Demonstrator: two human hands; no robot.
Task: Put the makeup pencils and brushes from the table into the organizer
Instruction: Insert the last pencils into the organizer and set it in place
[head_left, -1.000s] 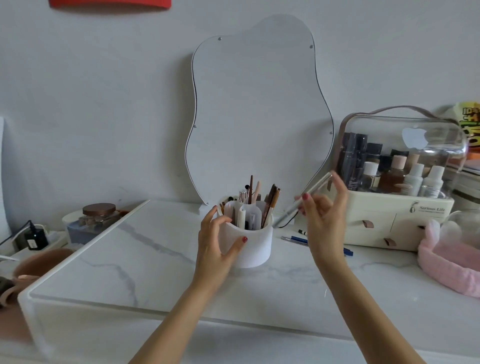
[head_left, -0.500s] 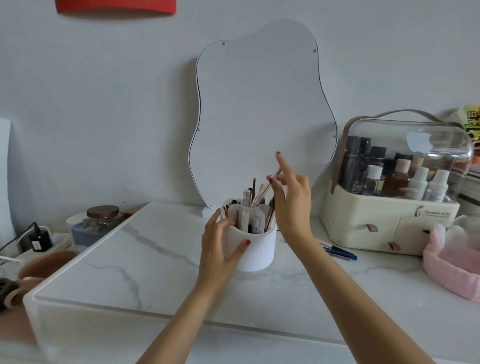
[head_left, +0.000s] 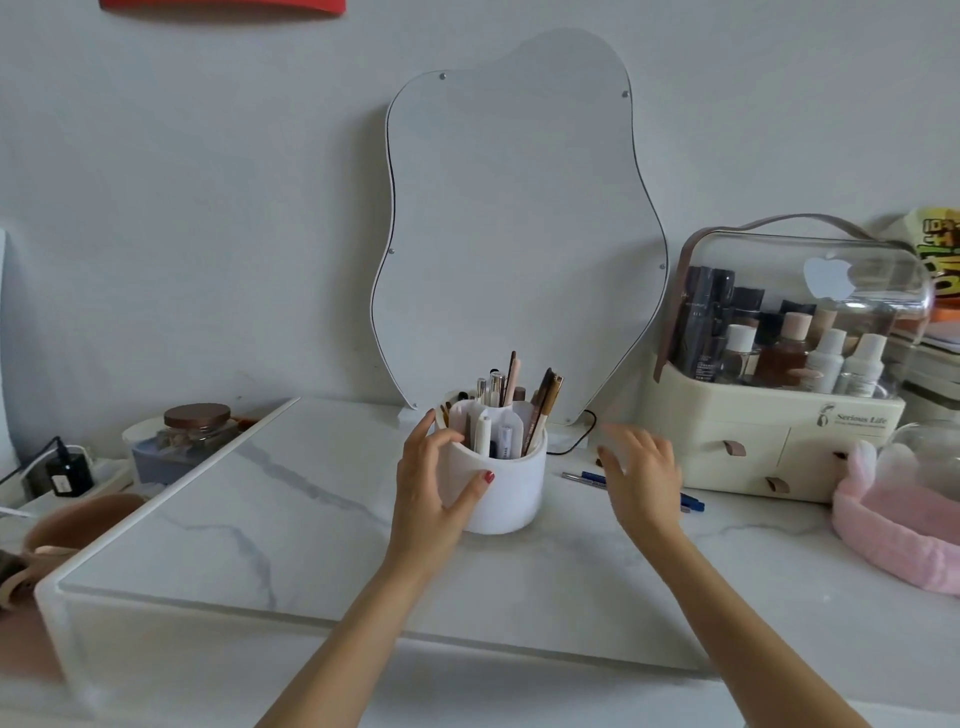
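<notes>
On the marble-patterned tabletop (head_left: 291, 525) a round white organizer (head_left: 506, 486) stands near the middle, in front of a wavy-edged mirror (head_left: 511, 228) that leans against the wall. The left hand (head_left: 434, 493) grips the organizer's left side, thumb across the near wall and fingers curled over the far left rim. Makeup pencils and brushes (head_left: 511, 402) stand upright or slightly tilted in the organizer's inner compartments; which piece sits in which compartment I cannot tell. The right hand (head_left: 641, 480) hovers just to the right of the organizer, apart from it, fingers spread and relaxed, holding nothing; it is a little blurred. Under and beyond that hand lies a blue pen (head_left: 589, 475) flat on the table, its far end showing again to the right of the wrist, with a thinner stick alongside it. Farther right stands a cream cosmetics case (head_left: 763, 441) with a clear domed lid, a handle and small drawers, full of bottles and tubes. At the right edge sits a pink fluffy headband (head_left: 898, 535). To the left, beyond the tabletop's edge, a glass jar with a brown lid (head_left: 197, 423) rests on a white box, and a black plug (head_left: 65, 475) sits in a power strip farther left.
</notes>
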